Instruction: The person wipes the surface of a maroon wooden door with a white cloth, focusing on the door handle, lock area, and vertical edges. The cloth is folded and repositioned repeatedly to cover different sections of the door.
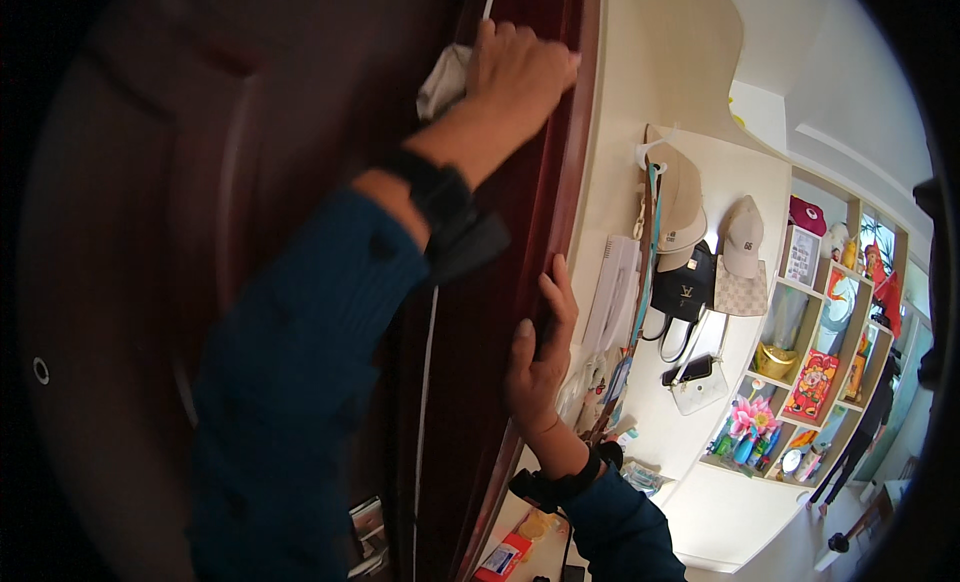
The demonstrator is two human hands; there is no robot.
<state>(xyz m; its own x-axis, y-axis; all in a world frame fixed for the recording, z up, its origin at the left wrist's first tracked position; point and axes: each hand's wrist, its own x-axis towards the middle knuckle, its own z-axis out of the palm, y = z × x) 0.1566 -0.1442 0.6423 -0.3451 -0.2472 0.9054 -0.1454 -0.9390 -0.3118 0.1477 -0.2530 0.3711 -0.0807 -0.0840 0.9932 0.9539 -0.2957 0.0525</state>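
Observation:
My left hand (pixel 517 76) is curled high against a dark red door frame (pixel 536 184), with a pale grey cloth (pixel 444 81) showing beyond its outer side. The part of the cloth under my palm is hidden. Lower down, my right hand (pixel 541 372) lies against the outer edge of the same frame, fingers raised and thumb apart, holding nothing. A dark brown panelled door (pixel 180 229) stands to the left of the frame, partly covered by my left sleeve. A thin white strip (pixel 424 424) runs along the gap between them.
Metal lock hardware (pixel 367 533) sits low on the door side. Caps (pixel 742 237) and handbags (pixel 682 286) hang on the wall at right, beside a shelf unit (pixel 810 342) full of ornaments. A red packet (pixel 502 558) lies below. Another person (pixel 862 432) stands far right.

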